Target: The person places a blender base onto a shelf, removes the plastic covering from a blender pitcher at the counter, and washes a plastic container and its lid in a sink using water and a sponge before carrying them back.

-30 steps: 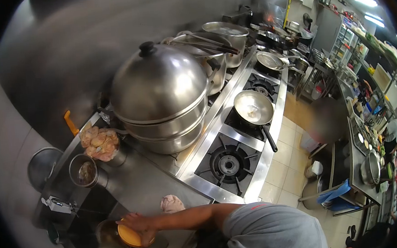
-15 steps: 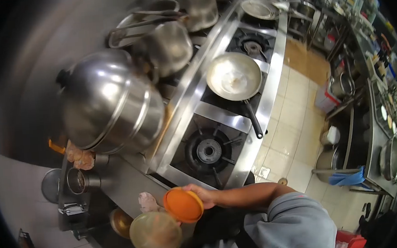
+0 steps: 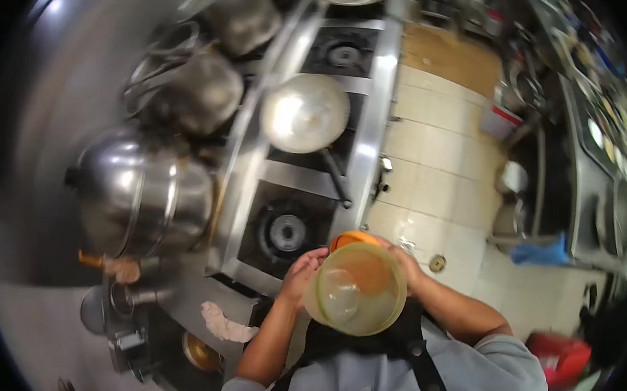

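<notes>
Before my chest is a translucent yellow-green round tub (image 3: 328, 307), held between both hands. My left hand (image 3: 304, 274) is closed at its left side, with the fingers partly hidden behind it. At the upper right, my right hand (image 3: 405, 263) is closed on an orange bowl (image 3: 353, 238), whose rim shows just beyond the tub. More orange shows through the tub's wall. Whether the bowl sits inside the tub or behind it, I cannot tell. A pale crumpled cloth (image 3: 224, 324) lies on the steel counter to the left of my left forearm.
Ahead is a gas range with a bare burner (image 3: 287, 230) and a frying pan (image 3: 305, 115), its handle pointing toward me. Large steel pots (image 3: 150, 196) stand along the left. A tiled floor aisle (image 3: 428, 166) runs on the right beside a shelved counter (image 3: 581, 169).
The tub and the orange bowl have moved right, in front of my chest, and now overlap. My left hand has come into view at the tub's side. The head view has shifted.
</notes>
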`<state>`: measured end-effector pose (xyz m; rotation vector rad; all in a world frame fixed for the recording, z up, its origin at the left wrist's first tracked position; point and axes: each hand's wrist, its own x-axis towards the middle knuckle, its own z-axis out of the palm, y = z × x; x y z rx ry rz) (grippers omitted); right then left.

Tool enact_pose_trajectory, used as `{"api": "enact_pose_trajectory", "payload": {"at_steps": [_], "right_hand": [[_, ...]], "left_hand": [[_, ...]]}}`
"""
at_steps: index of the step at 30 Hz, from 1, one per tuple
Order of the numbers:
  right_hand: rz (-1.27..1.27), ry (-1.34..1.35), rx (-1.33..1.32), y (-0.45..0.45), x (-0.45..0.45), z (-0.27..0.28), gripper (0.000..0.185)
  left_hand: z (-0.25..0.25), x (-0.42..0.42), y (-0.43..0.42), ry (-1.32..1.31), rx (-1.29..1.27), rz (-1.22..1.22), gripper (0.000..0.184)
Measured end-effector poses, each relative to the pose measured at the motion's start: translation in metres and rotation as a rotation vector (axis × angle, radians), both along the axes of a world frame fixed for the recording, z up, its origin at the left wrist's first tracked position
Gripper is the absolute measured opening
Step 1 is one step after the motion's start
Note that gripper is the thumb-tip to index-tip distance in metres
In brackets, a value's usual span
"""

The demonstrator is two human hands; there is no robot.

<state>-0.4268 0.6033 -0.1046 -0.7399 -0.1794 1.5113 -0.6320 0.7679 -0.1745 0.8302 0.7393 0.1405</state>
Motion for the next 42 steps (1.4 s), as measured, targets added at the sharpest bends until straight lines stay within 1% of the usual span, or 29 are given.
{"api": "enact_pose_trajectory", "payload": {"at_steps": [1,2,3,4,5,6,7,8,9,10,11,13,14,15,17,18,20,21,23,25,29,31,32,34,36,38,40,41,42], "right_hand": [[-0.051,-0.007,-0.054,-0.023,0.008,0.011,0.057],[-0.063,0.03,-0.068,-0.044,0.013,0.007,0.055],[-0.162,0.014,-0.107,-0.063,0.013,0.011,0.057],[-0.267,-0.003,-0.141,-0.079,0.012,0.011,0.058],[-0.28,0.034,-0.1,-0.095,0.013,-0.014,0.062],[-0.334,-0.019,0.038,-0.104,0.016,-0.039,0.059],[-0.347,0.058,-0.051,-0.114,0.02,-0.03,0.05],[-0.397,0.028,-0.015,-0.122,0.027,-0.026,0.045],[-0.408,-0.054,-0.082,-0.132,0.037,-0.021,0.044],[-0.438,-0.011,-0.074,-0.14,0.049,-0.031,0.046],[-0.472,-0.038,-0.054,-0.153,0.06,-0.037,0.046],[-0.528,0.08,-0.005,-0.182,0.088,-0.045,0.048],[-0.549,0.066,0.007,-0.2,0.103,-0.042,0.048],[-0.586,0.063,-0.004,-0.22,0.116,-0.04,0.048],[-0.651,0.066,-0.011,-0.259,0.138,-0.035,0.049],[-0.695,0.06,-0.032,-0.278,0.148,-0.032,0.049],[-0.781,0.048,-0.05,-0.31,0.167,-0.03,0.05],[-0.831,0.029,-0.052,-0.323,0.175,-0.03,0.05],[-0.902,0.005,-0.06,-0.347,0.191,-0.032,0.049],[-0.935,0.065,-0.13,-0.365,0.204,-0.037,0.042],[-1.034,0.067,-0.19,-0.391,0.237,-0.051,0.045],[-1.142,-0.027,-0.362,-0.4,0.252,-0.055,0.061],[-1.149,-0.022,-0.368,-0.406,0.258,-0.062,0.061],[-1.306,-0.292,-0.594,-0.421,0.262,-0.074,0.074],[-1.319,-0.324,-0.622,-0.438,0.265,-0.061,0.076],[-1.323,-0.359,-0.66,-0.457,0.258,-0.044,0.079],[-1.356,-0.402,-0.746,-0.474,0.249,-0.024,0.081],[-1.363,-0.404,-0.748,-0.479,0.241,-0.019,0.081],[-1.596,-0.518,-0.88,-0.481,0.231,-0.016,0.081]], "left_hand": [[-0.008,0.009,0.0,-0.256,-0.154,-0.118,0.05],[0.012,0.027,-0.012,-0.298,-0.208,-0.154,0.054],[0.034,0.044,-0.028,-0.342,-0.274,-0.21,0.057],[0.033,0.057,-0.041,-0.295,-0.291,-0.238,0.058],[0.028,0.07,-0.051,-0.252,-0.287,-0.264,0.058],[0.025,0.086,-0.058,-0.25,-0.282,-0.333,0.057],[0.02,0.096,-0.066,-0.245,-0.263,-0.376,0.056],[0.003,0.112,-0.069,-0.185,-0.223,-0.372,0.055],[-0.012,0.131,-0.075,-0.125,-0.173,-0.358,0.054],[-0.014,0.154,-0.083,-0.178,-0.063,-0.41,0.055],[0.004,0.175,-0.104,-0.092,-0.018,-0.318,0.05],[0.046,0.219,-0.148,0.031,0.305,-0.34,0.041],[0.045,0.242,-0.163,-0.033,0.204,-0.332,0.033],[0.042,0.264,-0.176,-0.045,0.213,-0.353,0.033],[0.037,0.303,-0.203,-0.073,0.347,-0.426,0.026],[0.046,0.321,-0.223,-0.08,0.351,-0.457,0.026],[0.063,0.355,-0.261,-0.234,0.503,-0.536,0.023],[0.065,0.369,-0.274,-0.248,0.514,-0.568,0.023],[0.06,0.396,-0.295,-0.225,0.435,-0.633,0.023],[0.047,0.426,-0.312,-0.177,0.326,-0.692,0.024],[0.011,0.488,-0.335,-0.058,0.07,-0.802,0.024],[-0.012,0.519,-0.346,-0.018,-0.039,-0.845,0.024],[-0.023,0.537,-0.353,0.001,-0.08,-0.867,0.025],[-0.04,0.567,-0.368,0.024,-0.154,-0.898,0.025],[-0.039,0.592,-0.384,0.031,-0.17,-0.934,0.025],[-0.019,0.608,-0.413,-0.039,0.121,-1.198,0.033],[-0.026,0.618,-0.44,-0.076,0.132,-1.25,0.034],[-0.029,0.622,-0.453,-0.108,0.161,-1.296,0.035],[-0.028,0.623,-0.467,-0.067,0.143,-1.375,0.037]]}}
